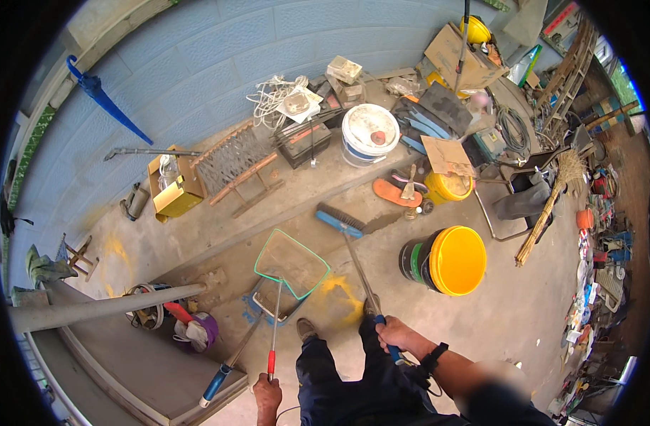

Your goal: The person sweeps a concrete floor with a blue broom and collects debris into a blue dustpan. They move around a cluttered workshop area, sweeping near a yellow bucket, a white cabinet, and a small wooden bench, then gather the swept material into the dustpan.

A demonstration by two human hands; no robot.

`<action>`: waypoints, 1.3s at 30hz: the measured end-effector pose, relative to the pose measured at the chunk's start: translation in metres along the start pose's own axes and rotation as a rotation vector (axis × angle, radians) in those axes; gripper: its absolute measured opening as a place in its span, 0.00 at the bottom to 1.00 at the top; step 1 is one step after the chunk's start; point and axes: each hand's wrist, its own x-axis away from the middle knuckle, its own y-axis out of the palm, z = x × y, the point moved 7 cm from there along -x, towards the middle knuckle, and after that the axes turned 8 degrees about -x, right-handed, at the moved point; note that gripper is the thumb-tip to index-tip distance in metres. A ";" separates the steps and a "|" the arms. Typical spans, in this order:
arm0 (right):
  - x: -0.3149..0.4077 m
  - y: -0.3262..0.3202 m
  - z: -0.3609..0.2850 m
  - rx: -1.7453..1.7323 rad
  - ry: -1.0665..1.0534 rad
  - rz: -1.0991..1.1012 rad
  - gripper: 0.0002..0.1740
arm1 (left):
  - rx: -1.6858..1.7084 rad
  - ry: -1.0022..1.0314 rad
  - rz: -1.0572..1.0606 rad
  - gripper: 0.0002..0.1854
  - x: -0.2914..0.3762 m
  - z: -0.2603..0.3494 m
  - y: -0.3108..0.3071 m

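My left hand (267, 393) grips the red-sleeved handle of a small net (293, 262) with a green frame and metal rod. Beneath the net, a scrub brush (269, 304) with a blue-and-white grip rests on blue-stained floor, its long handle slanting down to the left of my hand. My right hand (391, 335) is closed around the blue grip of a push broom (339, 221), whose blue head with dark bristles lies on the floor beside a damp patch. A black bucket (457, 261) with a yellow rim and inside lies to the right of the broom.
A low ledge along the blue wall carries a white lidded bucket (370, 133), a cardboard box (177, 186) and a wire rack (234, 160). A yellow bucket (448, 186), orange sandal (395, 194) and straw broom (548, 207) are ahead right. A grey pipe (112, 308) crosses the left side.
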 end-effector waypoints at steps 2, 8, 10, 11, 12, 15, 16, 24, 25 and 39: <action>0.021 -0.006 -0.001 0.045 -0.006 -0.029 0.05 | -0.001 0.003 0.041 0.08 -0.004 0.005 -0.004; 0.075 -0.073 -0.009 0.083 -0.012 0.038 0.10 | 0.056 -0.033 0.043 0.08 -0.010 0.008 -0.012; 0.069 -0.078 -0.010 0.093 -0.057 0.084 0.10 | 0.067 -0.035 0.051 0.08 -0.009 0.008 -0.017; 0.063 -0.078 -0.009 0.088 -0.073 0.105 0.10 | 0.067 -0.028 0.066 0.08 -0.007 0.008 -0.020; 0.052 -0.077 -0.013 0.086 -0.107 0.120 0.08 | 0.082 -0.044 0.059 0.08 -0.006 0.007 -0.021; 0.009 -0.071 -0.020 -0.029 -0.114 0.167 0.07 | 0.115 -0.074 0.062 0.08 -0.002 0.005 -0.024; -0.002 -0.064 -0.017 -0.087 -0.079 0.136 0.05 | 0.123 -0.084 0.060 0.08 0.000 0.004 -0.025; 0.016 -0.009 0.024 0.030 0.016 -0.077 0.06 | 0.130 -0.089 0.069 0.09 -0.001 0.005 -0.027; 0.025 -0.013 0.021 0.047 0.022 -0.109 0.06 | 0.135 -0.092 0.063 0.09 -0.003 0.006 -0.027; 0.024 -0.055 -0.008 -0.092 -0.067 0.096 0.07 | 0.139 -0.068 0.064 0.08 -0.006 0.007 -0.039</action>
